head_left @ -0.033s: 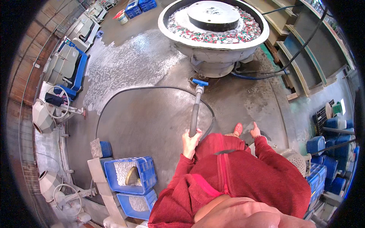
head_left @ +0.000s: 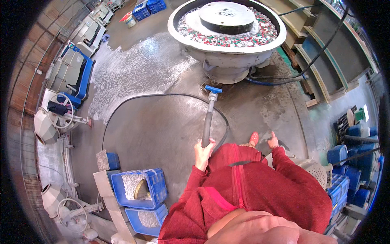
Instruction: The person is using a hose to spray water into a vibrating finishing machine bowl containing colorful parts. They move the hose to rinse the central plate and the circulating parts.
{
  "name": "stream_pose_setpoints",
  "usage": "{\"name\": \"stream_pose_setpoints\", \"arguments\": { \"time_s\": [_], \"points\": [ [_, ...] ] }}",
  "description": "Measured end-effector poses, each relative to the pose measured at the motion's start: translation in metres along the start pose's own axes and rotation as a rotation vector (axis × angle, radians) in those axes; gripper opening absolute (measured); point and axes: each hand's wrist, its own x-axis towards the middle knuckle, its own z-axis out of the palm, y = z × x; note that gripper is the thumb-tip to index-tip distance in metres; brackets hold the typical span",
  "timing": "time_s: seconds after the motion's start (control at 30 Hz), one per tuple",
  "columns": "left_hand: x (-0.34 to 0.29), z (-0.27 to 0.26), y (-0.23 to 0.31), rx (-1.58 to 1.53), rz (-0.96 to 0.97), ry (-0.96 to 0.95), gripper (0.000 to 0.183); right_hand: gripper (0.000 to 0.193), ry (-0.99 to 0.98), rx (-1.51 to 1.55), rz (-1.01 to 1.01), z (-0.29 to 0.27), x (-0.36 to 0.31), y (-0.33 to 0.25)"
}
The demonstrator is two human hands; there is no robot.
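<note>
A large round vibrating bowl (head_left: 227, 51) of red, green and white pieces stands on the wet floor (head_left: 154, 122). Toward it points the hose wand (head_left: 208, 118), the left hand (head_left: 203, 152) in a closed grip around its lower end. The right hand (head_left: 273, 141) hangs open, holding nothing.

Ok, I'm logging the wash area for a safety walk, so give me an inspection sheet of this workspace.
Surface: concrete floor, wet, foam patch.
Job's things: spray wand pointing at round tub of small coloured pieces.
Clutter: blue crates at lower left.
Hands: left hand grips the wand; right hand free, fingers spread.
Cables: black hose loops over the floor.
Surroundings: machines at left, blue drums at right.
</note>
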Motion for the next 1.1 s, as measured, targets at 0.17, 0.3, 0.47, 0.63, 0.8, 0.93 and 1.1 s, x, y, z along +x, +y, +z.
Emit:
{"name": "stream_pose_setpoints", "arguments": {
  "time_s": [0.17,0.3,0.47,0.63,0.8,0.93,1.1],
  "points": [
    [0.000,0.002,-0.009,0.064,-0.044,-0.010,0.007,0.054,-0.220,-0.484,0.200,-0.026,-0.036,0.002],
    [-0.002,0.005,-0.001,0.111,-0.035,-0.086,0.009,0.039,-0.420,-0.598,0.157,0.014,-0.037,0.051],
    [-0.011,0.000,-0.008,0.181,-0.103,-0.024,0.009,0.025,-0.165,-0.475,-0.133,0.052,-0.015,0.121],
    [0.006,0.002,-0.023,0.187,0.020,-0.041,0.010,0.034,-0.610,-0.326,-0.486,0.048,-0.004,0.146],
    [-0.010,-0.004,-0.019,0.179,0.044,0.038,0.013,0.031,-0.648,0.281,0.341,-0.028,-0.060,-0.006],
    [-0.008,-0.012,-0.020,0.084,0.104,-0.040,0.013,0.029,-0.578,0.448,0.324,-0.002,-0.027,0.022],
    [-0.014,-0.022,-0.001,0.060,0.004,0.033,0.013,0.032,-0.553,0.365,0.272,0.000,-0.021,-0.043]
  ]
}}
